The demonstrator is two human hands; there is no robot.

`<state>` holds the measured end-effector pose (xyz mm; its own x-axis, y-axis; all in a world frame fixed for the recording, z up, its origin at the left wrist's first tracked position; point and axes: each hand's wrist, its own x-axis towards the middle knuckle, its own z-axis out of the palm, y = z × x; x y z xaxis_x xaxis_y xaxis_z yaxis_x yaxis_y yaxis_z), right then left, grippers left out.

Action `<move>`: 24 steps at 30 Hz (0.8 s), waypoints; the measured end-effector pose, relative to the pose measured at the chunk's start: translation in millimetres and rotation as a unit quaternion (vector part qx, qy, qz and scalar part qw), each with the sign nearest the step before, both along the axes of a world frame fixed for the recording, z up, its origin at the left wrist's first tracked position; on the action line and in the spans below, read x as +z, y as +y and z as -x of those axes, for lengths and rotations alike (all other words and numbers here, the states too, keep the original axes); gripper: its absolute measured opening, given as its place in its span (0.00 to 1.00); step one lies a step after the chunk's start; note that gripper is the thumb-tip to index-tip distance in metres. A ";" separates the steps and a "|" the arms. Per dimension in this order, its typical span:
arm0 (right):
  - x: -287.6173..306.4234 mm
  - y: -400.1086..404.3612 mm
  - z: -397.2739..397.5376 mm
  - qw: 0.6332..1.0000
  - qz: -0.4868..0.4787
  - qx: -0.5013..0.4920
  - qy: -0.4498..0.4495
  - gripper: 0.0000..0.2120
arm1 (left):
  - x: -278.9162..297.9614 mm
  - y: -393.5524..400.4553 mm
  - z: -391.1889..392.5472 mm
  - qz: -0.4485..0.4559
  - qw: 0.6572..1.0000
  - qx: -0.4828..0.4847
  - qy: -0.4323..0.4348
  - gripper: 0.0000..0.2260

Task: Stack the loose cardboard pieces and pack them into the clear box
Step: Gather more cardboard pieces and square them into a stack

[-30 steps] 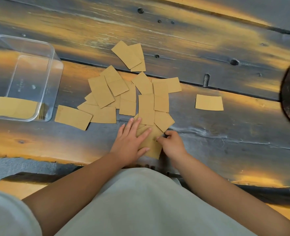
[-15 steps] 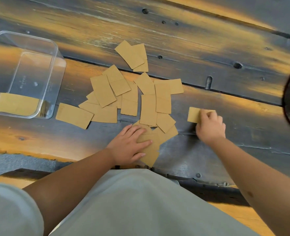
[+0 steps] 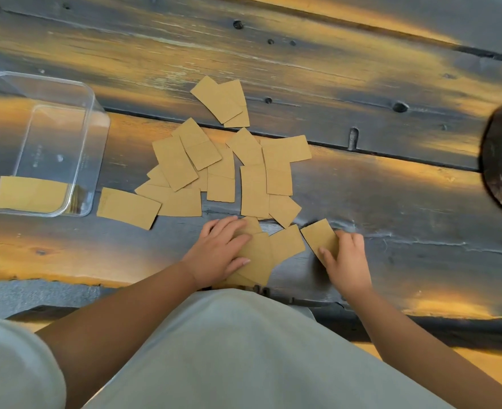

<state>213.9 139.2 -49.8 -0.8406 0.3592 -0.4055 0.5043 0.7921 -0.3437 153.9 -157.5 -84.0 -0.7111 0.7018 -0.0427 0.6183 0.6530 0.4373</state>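
Note:
Several tan cardboard pieces (image 3: pixel 252 190) lie scattered and overlapping on the dark wooden table. A clear plastic box (image 3: pixel 96 160) stands at the left with a stack of cardboard (image 3: pixel 31 194) in its near end. My left hand (image 3: pixel 220 249) lies flat, fingers spread, on a small pile of cardboard (image 3: pixel 258 255) near the table's front edge. My right hand (image 3: pixel 347 258) grips a single cardboard piece (image 3: pixel 317 234) by its near edge, just right of that pile. One piece (image 3: pixel 127 208) lies apart beside the box.
A dark round object (image 3: pixel 500 160) sits at the right edge of the view. The table's plank seam (image 3: pixel 391 154) runs across behind the pieces. My grey shirt fills the bottom of the view, at the table's front edge (image 3: pixel 66 283).
My right hand reached out to the lone piece on the right, took it and has drawn it back toward the pile under my left hand. The left hand has stayed on the pile.

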 end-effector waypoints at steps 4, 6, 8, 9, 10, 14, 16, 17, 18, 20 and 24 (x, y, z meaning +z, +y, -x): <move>5.9 -12.3 -4.7 0.991 0.075 -0.045 0.098 0.15 | 6.1 -10.2 -10.2 0.006 0.994 0.085 -0.066 0.29; 10.2 -28.5 -2.2 0.989 0.095 0.043 0.100 0.15 | 7.9 -17.3 -13.1 0.011 0.990 0.112 -0.090 0.33; 11.9 -52.9 2.1 0.971 0.114 0.200 0.067 0.18 | 9.6 -23.3 -15.7 0.016 0.986 0.127 -0.108 0.37; 11.3 -66.8 5.3 0.953 0.119 0.274 0.045 0.20 | 10.6 -25.6 -16.9 0.022 0.985 0.129 -0.115 0.39; 9.1 -80.1 9.0 0.935 0.119 0.332 0.028 0.20 | 11.6 -26.5 -17.3 0.031 0.984 0.126 -0.119 0.41; 1.2 -111.4 24.1 0.918 0.081 0.388 0.021 0.17 | 16.3 -22.3 -15.7 0.068 0.986 0.105 -0.110 0.45; -2.9 -114.2 27.2 0.918 0.017 0.394 0.034 0.24 | 17.9 -17.0 -13.3 0.098 0.986 0.099 -0.088 0.46; -4.1 -114.7 28.4 0.919 -0.014 0.392 0.037 0.30 | 18.7 -14.8 -11.8 0.115 0.986 0.096 -0.079 0.47; -4.4 -114.6 29.7 0.922 -0.035 0.385 0.032 0.36 | 19.3 -12.1 -9.8 0.133 0.984 0.094 -0.078 0.48; -4.0 -113.4 32.3 0.923 -0.055 0.381 0.017 0.45 | 20.3 -4.3 -4.3 0.170 0.976 0.099 -0.088 0.52; -2.0 -104.4 27.3 0.918 -0.069 0.391 0.017 0.46 | 22.6 11.3 7.9 0.207 0.963 0.109 -0.132 0.48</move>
